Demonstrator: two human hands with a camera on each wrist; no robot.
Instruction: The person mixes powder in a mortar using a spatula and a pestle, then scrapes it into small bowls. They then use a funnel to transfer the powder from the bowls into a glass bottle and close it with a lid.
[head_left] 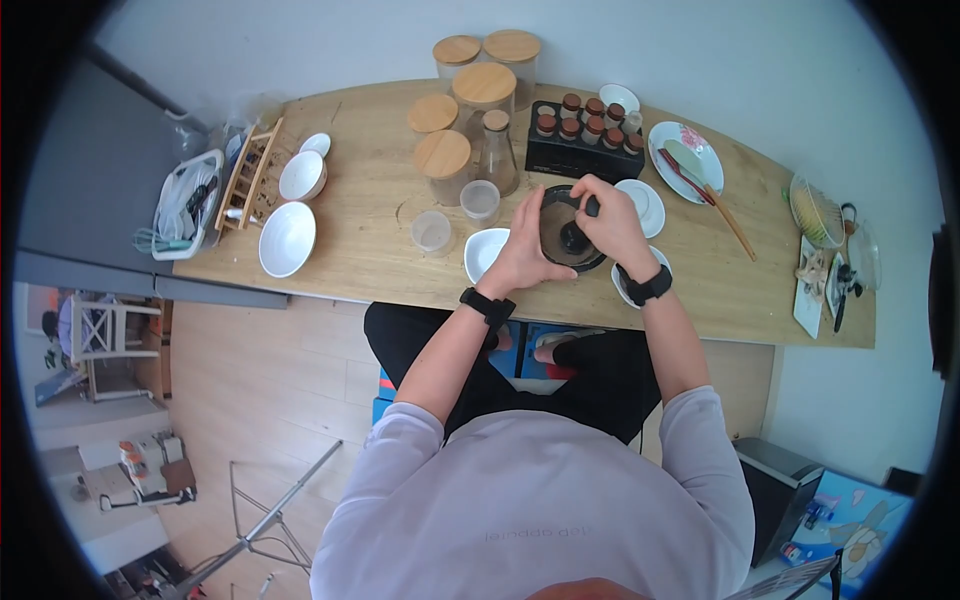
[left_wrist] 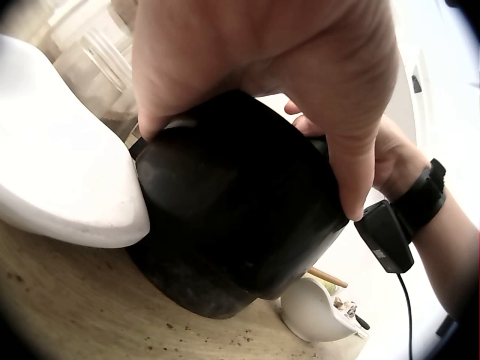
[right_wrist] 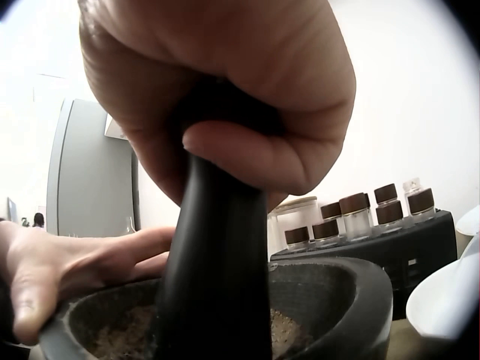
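A black mortar (head_left: 588, 266) stands near the table's front edge, brown coarse grounds (right_wrist: 124, 331) inside it. My left hand (head_left: 524, 252) grips the mortar from its left, thumb on the near side and fingers on the far side. In the left wrist view its dark outer wall (left_wrist: 232, 202) fills the space between thumb and fingers. My right hand (head_left: 612, 222) is wrapped round the upper part of a black pestle (right_wrist: 221, 255). The pestle's lower end stands down in the mortar, its tip hidden in the right wrist view.
A white square dish (head_left: 484, 250) sits close left of the mortar; small white bowls (head_left: 641, 205) lie to its right. Behind are a black spice rack (head_left: 560, 155) and wooden-lidded jars (head_left: 443, 160). Two clear cups (head_left: 432, 232) stand left, white bowls (head_left: 287, 240) farther left.
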